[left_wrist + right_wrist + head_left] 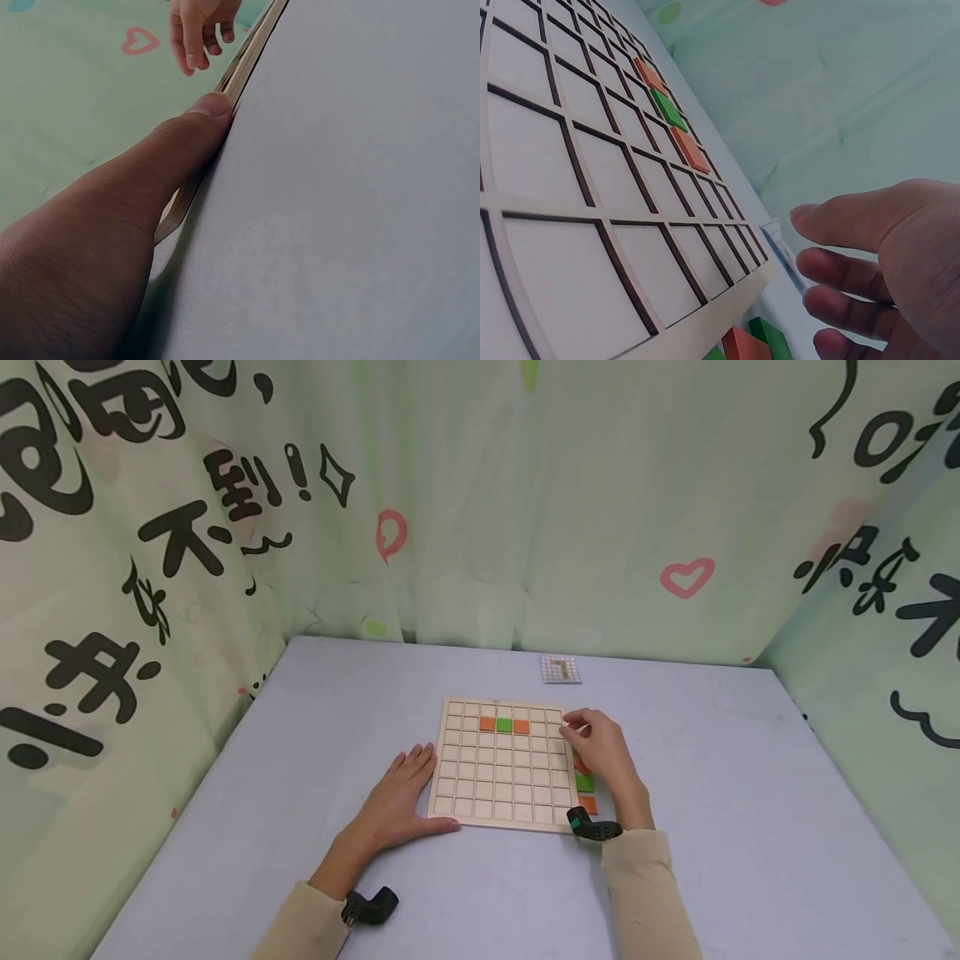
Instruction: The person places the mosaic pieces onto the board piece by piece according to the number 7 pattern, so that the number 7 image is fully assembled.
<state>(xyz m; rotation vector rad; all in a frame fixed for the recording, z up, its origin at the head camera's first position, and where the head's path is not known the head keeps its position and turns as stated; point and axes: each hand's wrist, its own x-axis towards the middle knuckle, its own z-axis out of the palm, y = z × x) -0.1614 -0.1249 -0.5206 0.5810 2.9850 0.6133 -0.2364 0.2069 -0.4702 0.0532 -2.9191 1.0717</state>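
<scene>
A wooden grid board (486, 770) lies on the table. Three square tiles sit side by side in its second row from the back: an orange tile (487, 724), a green tile (504, 726) and another orange tile (521, 727). My left hand (401, 802) rests against the board's left side, with the thumb along the front edge. Over the right edge hovers my right hand (600, 747), fingers loosely bent. The right wrist view shows nothing between that thumb and fingers. Beside the board's right edge lie several loose tiles, including a green tile (585, 784), partly hidden beneath the right hand.
Behind the board lies a small card (560, 669) printed with a grid and a brownish figure. The pale table (750, 827) extends on both sides. A printed curtain (600, 510) encloses its back and sides. Each wrist wears a black band, such as the right one (596, 825).
</scene>
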